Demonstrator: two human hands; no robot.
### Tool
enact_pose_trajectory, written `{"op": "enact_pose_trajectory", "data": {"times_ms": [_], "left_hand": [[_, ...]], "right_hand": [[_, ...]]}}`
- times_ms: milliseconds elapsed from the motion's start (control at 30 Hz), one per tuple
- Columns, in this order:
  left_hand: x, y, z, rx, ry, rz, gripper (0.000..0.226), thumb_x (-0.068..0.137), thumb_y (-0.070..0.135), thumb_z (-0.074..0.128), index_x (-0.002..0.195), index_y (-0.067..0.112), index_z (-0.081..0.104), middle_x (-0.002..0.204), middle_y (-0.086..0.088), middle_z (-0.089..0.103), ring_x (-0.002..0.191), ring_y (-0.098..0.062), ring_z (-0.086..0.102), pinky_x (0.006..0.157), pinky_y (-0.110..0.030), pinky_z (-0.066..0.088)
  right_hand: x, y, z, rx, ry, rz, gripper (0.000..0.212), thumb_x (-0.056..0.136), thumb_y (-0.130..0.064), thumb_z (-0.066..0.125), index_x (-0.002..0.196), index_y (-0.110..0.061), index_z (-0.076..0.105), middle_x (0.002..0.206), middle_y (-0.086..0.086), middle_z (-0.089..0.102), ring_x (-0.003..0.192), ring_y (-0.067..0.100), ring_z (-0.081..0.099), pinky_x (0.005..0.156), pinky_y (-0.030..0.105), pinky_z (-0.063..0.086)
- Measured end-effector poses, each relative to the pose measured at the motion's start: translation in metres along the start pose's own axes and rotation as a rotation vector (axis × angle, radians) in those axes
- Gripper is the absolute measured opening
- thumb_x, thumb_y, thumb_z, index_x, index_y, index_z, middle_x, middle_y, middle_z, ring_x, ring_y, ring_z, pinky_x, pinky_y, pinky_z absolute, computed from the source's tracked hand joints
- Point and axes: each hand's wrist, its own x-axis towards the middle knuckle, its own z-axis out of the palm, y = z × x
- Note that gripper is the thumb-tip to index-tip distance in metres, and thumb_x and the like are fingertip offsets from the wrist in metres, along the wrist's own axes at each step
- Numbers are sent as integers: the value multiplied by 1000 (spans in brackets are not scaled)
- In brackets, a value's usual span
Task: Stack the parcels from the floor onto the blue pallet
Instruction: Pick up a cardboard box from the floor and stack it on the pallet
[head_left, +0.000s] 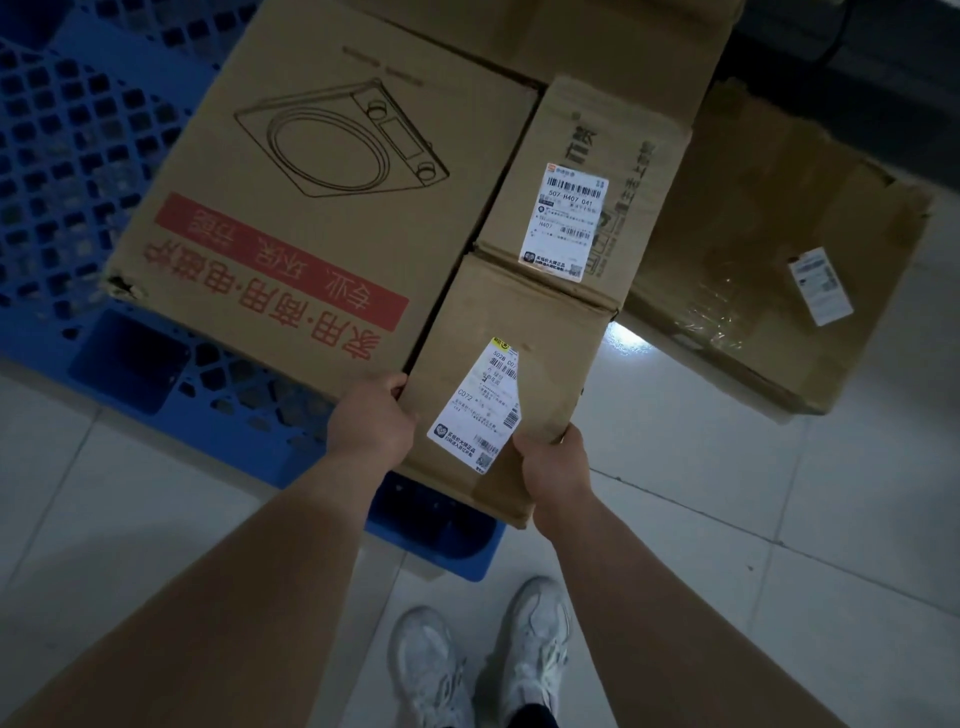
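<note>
So both hands, left hand (371, 415) and right hand (553, 460), grip a small parcel (498, 374) going onto the blue pallet (78, 156); one taped box (769, 249) waits on the floor far right.

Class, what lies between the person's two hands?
In the head view, a labelled parcel sits between the left hand and right hand.

You have one view only, worn on your head (wide-angle, edges bowed). It looks steeply down and forward, close over both forearms, taking in the blue pallet (78, 171), the tiled floor (779, 519) and your shoes (483, 660) at the bottom edge.
</note>
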Motion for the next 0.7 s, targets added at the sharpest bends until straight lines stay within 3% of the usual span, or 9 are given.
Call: {"op": "enact_pose_trajectory", "data": {"times_ms": [200, 467, 700], "left_hand": [[10, 0, 5, 104, 31, 27, 41, 90, 17, 61, 131, 18, 57, 120, -2, 65, 101, -22, 62, 82, -34, 52], [18, 0, 6, 131, 58, 49, 43, 89, 15, 62, 132, 17, 56, 126, -2, 61, 106, -22, 60, 76, -27, 44], [17, 3, 5, 111, 79, 63, 46, 90, 11, 60, 136, 16, 53, 133, -4, 56, 115, -23, 56, 89, -31, 45]], "right_hand": [[5, 3, 4, -8, 6, 5, 54, 93, -26, 58, 141, -20, 36, 89, -13, 44, 83, 11, 46, 79, 33, 41], [9, 3, 7, -68, -2, -33, 49, 93, -29, 59, 136, -19, 38, 105, -5, 48, 92, 15, 47, 79, 33, 42], [10, 0, 8, -94, 15, -29, 48, 93, -27, 59, 135, -16, 39, 103, -3, 49, 92, 17, 46, 81, 34, 43]]}}
